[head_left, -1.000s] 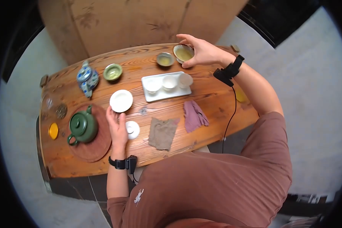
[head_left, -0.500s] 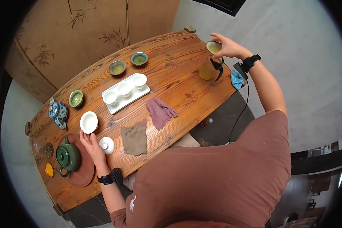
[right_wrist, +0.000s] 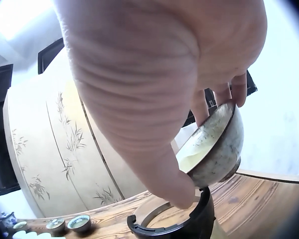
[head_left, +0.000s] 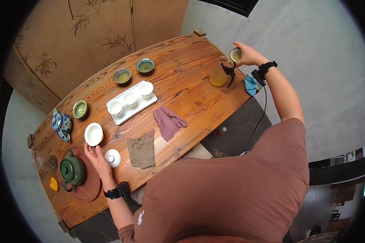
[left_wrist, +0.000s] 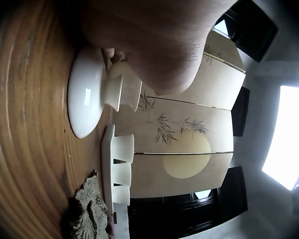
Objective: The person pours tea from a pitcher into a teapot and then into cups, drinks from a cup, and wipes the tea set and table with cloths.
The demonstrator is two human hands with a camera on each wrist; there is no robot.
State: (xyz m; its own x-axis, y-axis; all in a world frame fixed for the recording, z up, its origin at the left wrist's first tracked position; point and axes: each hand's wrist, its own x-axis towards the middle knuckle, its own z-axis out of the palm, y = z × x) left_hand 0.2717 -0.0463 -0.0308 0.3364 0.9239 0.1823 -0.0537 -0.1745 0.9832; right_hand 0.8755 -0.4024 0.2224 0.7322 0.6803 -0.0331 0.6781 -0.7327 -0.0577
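Green teapot [head_left: 71, 172]: stands on a round red-brown board [head_left: 92, 180] near the person's left hand.
Left hand [head_left: 97, 162]: fingers extended and not curled round anything, the tips at the near side of the white bowl [head_left: 94, 135] (whether they actually touch it, the views do not settle). With the work away at the right, an unwatched nudge could, I judge, shift that bowl.
White lid [head_left: 113, 158]: knob up on the wooden table [head_left: 182, 81], just beside the same hand, where a careless sideways sweep might catch it.
White tray [head_left: 136, 110]: bears three white cups in a row, well apart from both hands.
Glass pitcher [head_left: 217, 77]: partly filled with yellow liquid, near the right end of the table. A bump from thumb or bowl could topple it; liquid leaving the bowl off-centre could run down its outside onto the wood.
Right hand [head_left: 250, 56]: grasping the tilted bowl between thumb and fingertips; a light hold like this might slip if the rim is wet.
Tilted bowl [right_wrist: 219, 149]: up in the right hand, leaning toward the pitcher's mouth; I cannot tell whether the two touch. Its outside is mottled grey-white with a dark rim and a small foot, its inside pale, with yellow-green liquid showing.
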